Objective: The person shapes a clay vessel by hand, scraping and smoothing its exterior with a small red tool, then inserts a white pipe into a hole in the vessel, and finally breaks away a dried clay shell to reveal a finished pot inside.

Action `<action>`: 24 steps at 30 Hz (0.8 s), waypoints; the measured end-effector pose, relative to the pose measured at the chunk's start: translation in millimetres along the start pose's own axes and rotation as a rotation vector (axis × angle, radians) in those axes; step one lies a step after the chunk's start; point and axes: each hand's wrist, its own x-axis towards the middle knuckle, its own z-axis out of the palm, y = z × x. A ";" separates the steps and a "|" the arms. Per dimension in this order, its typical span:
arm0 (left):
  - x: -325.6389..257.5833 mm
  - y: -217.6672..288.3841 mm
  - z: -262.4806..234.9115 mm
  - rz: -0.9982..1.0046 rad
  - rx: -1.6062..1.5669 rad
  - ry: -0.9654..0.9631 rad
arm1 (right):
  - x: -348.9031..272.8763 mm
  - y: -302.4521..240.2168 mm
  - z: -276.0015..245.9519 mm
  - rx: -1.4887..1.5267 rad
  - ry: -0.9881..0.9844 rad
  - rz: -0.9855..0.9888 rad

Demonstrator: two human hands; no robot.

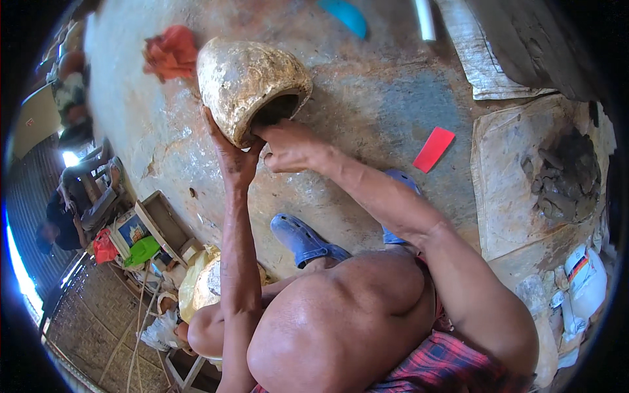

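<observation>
A hollow, rounded mould (pixel 246 75) with a crusty off-white surface is tilted on the floor, its dark opening toward me. My left hand (pixel 234 154) grips its lower left side, thumb toward the rim. My right hand (pixel 293 147) is at the opening, with its fingers curled and their tips reaching inside. The rim and shadow hide those tips, so whatever they hold or press cannot be made out. Dark material lines part of the inside.
An orange-red cloth (pixel 170 52) lies beside the mould. Farther off are a blue curved piece (pixel 345 16) and a white tube (pixel 424 19). A red rectangle (pixel 433 149) lies right of my blue clogs (pixel 304 239). Dark clay lumps (pixel 563 177) rest on sacking (pixel 501 190). Another person (pixel 65 219) sits far left.
</observation>
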 end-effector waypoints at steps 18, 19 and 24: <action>3.8 8.8 5.6 0.108 0.125 -0.009 | 78.9 17.8 2.9 -0.223 0.799 -0.334; 3.9 10.7 6.0 0.092 0.094 -0.010 | 83.7 19.8 -0.6 -0.226 0.726 -0.317; 2.7 10.6 6.4 0.110 0.128 -0.004 | 83.5 22.2 -8.8 -0.304 0.544 -0.323</action>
